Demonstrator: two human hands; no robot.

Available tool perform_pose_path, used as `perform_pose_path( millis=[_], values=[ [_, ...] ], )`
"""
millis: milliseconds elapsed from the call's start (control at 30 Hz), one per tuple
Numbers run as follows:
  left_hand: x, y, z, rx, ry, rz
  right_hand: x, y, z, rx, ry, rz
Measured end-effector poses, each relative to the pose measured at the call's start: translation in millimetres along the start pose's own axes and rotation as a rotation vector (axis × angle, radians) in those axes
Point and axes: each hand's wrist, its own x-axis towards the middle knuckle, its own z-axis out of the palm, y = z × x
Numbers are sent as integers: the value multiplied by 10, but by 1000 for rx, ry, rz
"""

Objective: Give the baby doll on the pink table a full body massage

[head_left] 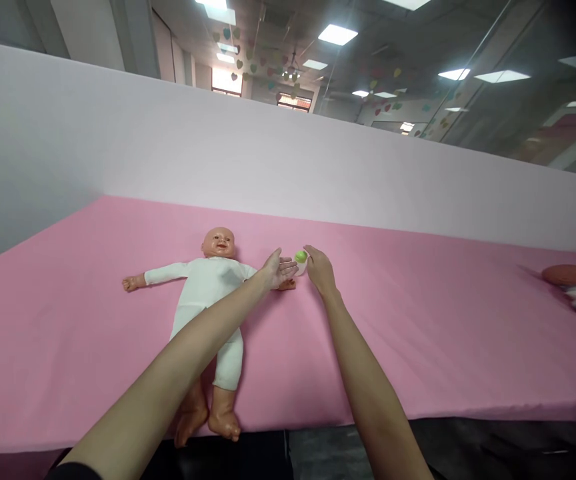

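Note:
A small whitish container with a green top (301,257) is between my two hands, beyond the doll's arm. My right hand (320,268) is curled against its right side and appears to grip it, though the fingertips are partly hidden. My left hand (279,269) is open, palm turned up, with fingers stretched toward the container. Below that hand shows one hand of a baby doll (203,283). The doll lies on its back in a white suit, arms spread and feet at the near edge. My left forearm crosses over its body and legs.
A pink-covered table (398,320) carries everything. A pale partition (268,160) rises along its back and left. Another doll (575,283) lies at the far right, cut off by the frame. Dark floor (508,447) shows beyond the near edge.

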Motion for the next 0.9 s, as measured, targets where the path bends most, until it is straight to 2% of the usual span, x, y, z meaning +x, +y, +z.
perform_pose_path(
  millis=[200, 500, 700, 800, 900],
  values=[
    [129, -65, 72, -128, 47, 48, -80, 78, 103, -53, -82, -75],
    [182, -83, 167, -180, 66, 53, -86, 92, 250, -129, -50, -88],
    [69, -70, 128, -198, 37, 52, -123, 64, 177, -30, -84, -62],
    [-127, -21, 139, -192, -12, 99, -175, -99, 131, 186, 15, 1],
    [-396, 15, 157, -93, -117, 206, -326, -516, 192, 437, 72, 88]
  ],
)
